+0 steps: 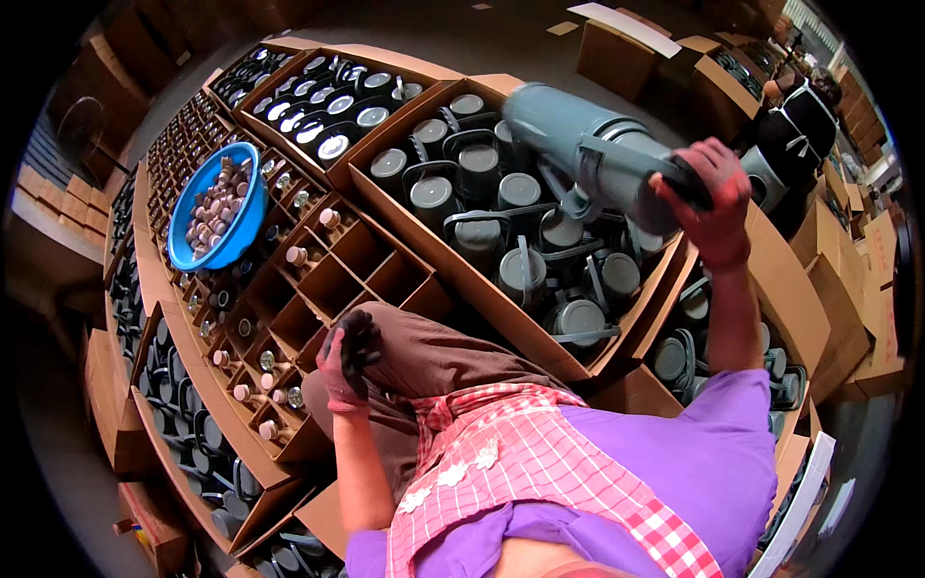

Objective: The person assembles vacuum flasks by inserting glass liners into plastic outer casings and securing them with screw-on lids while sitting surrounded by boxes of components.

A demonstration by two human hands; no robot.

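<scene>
Cardboard edges hem in the head view. Jug carton lies ahead, its raised near wall running slantwise past the knees, and its grey lidded jugs crowd right up to the rim. Above its far right part, clear of the rim, is the grey jug, tilted lengthwise and blurred. The gloved right hand is closed round its near end, the arm reaching over a carton flap at the right. Beyond the far edge runs dark floor.

The gloved left hand sits by the knee, fingers curled; whether it grips anything, I cannot tell. Beside it, the divided carton offers open-topped cells, with capped bottles poking up among them. A blue basin heaped with small pale pieces rests across its farther cells. More cartons flank both sides, and another person stands at the far right.
</scene>
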